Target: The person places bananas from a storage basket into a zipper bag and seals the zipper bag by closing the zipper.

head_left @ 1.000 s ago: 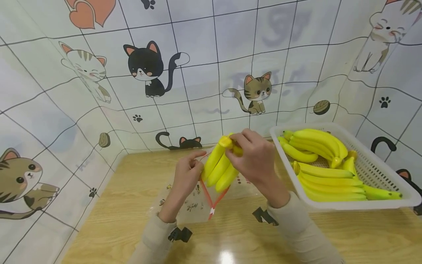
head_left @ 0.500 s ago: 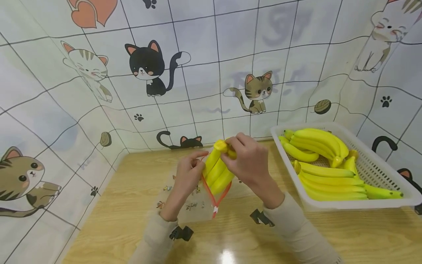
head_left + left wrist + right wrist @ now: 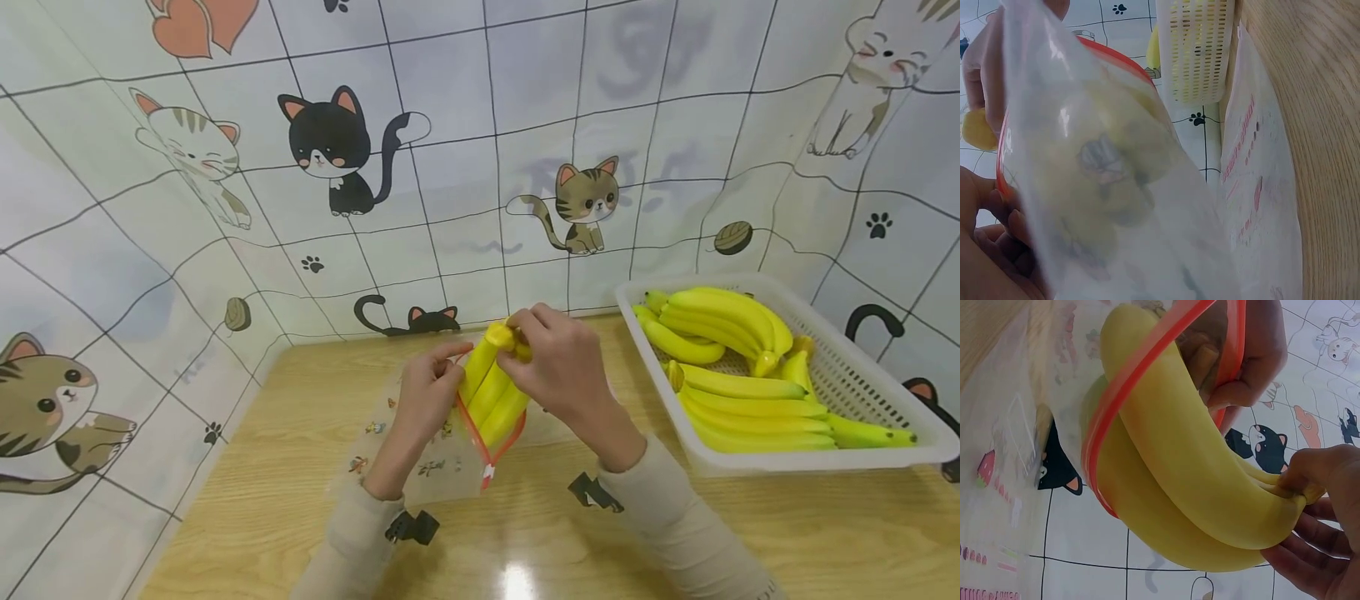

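A bunch of yellow bananas (image 3: 491, 392) sits tips-down, partly inside a clear zip bag (image 3: 442, 467) with a red zip edge and a white slider. My right hand (image 3: 558, 354) grips the bunch near its stem end, seen closely in the right wrist view, where the bananas (image 3: 1179, 444) pass through the red-edged mouth. My left hand (image 3: 427, 392) pinches the bag's red edge at the left side. In the left wrist view the lower ends of the bananas show blurred through the bag's film (image 3: 1116, 187).
A white perforated basket (image 3: 911, 425) with several banana bunches (image 3: 750, 408) stands to the right on the wooden table (image 3: 255, 500). Another printed clear bag (image 3: 1260, 187) lies flat on the table. A cat-patterned sheet (image 3: 465, 208) rises behind and at both sides.
The banana bunch has gone down and slightly left into the bag's mouth, with my right hand moving along. My left hand stays at the bag's edge.
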`<state>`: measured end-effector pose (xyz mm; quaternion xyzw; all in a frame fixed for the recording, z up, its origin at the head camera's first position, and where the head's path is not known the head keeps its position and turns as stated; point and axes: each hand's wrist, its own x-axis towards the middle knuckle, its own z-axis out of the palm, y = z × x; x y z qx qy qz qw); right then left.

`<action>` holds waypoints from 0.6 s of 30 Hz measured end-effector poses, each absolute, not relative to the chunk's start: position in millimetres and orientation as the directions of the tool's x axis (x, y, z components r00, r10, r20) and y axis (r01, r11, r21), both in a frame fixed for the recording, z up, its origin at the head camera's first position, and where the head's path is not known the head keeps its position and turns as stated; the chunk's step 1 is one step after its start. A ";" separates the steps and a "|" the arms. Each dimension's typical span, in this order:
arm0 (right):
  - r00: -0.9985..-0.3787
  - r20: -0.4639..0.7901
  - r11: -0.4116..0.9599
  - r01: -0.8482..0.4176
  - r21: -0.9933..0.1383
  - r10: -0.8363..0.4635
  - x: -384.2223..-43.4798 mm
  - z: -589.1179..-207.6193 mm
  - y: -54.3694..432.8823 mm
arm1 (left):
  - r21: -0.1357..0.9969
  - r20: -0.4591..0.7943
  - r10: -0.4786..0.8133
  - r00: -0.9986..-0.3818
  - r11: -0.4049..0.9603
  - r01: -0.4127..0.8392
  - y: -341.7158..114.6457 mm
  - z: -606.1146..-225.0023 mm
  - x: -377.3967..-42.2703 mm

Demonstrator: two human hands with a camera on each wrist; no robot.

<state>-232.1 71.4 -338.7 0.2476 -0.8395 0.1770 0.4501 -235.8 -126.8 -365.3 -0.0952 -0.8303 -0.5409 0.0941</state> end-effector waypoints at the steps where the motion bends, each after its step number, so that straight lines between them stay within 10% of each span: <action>1: -0.477 0.839 0.812 -0.578 -0.077 -0.260 -232.1 -338.6 71.0 | 0.880 0.259 0.054 -0.964 0.398 0.259 -127.0 -365.0 -235.6; 18: -0.497 0.827 0.803 -0.587 -0.099 -0.261 -230.7 -340.1 69.3 | 0.901 0.238 0.055 -0.970 0.360 0.242 -126.7 -367.2 -237.1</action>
